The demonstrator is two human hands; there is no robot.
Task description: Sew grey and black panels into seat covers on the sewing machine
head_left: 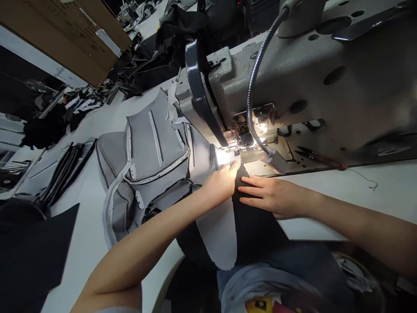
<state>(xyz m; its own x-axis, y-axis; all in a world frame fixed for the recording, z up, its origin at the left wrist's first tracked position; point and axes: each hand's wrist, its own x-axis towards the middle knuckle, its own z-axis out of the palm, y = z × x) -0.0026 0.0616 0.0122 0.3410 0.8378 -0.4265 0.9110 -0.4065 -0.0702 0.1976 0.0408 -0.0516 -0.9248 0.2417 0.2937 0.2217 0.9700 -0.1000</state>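
Head view: a black padded cloth (257,221) was laid on a white tabletop (325,191), and its far end was pushed up to the needle spot of a grey sewing machine (286,74). Pale foam backing (216,234) could be seen on one turned-over part of it. The left hand (220,184) was kept narrow, with the fingers close together at the cloth's edge, right by the bright needle spot. Whether the cloth was pinched or only pressed could not be told. The right hand (273,195) was laid flat and open on the black cloth, with the fingers spread a little. A grey padded cover (146,148) with white strips was heaped just left of the hands and seemed to be joined to the black cloth. The cloth was judged to be light, soft and thick, so it could bend easily and might slip. It seemed best held flat from on top, close to the needle. A bendy lamp (257,82) was aimed down, and red-handled snips (319,158) were left on the machine's flat bed.
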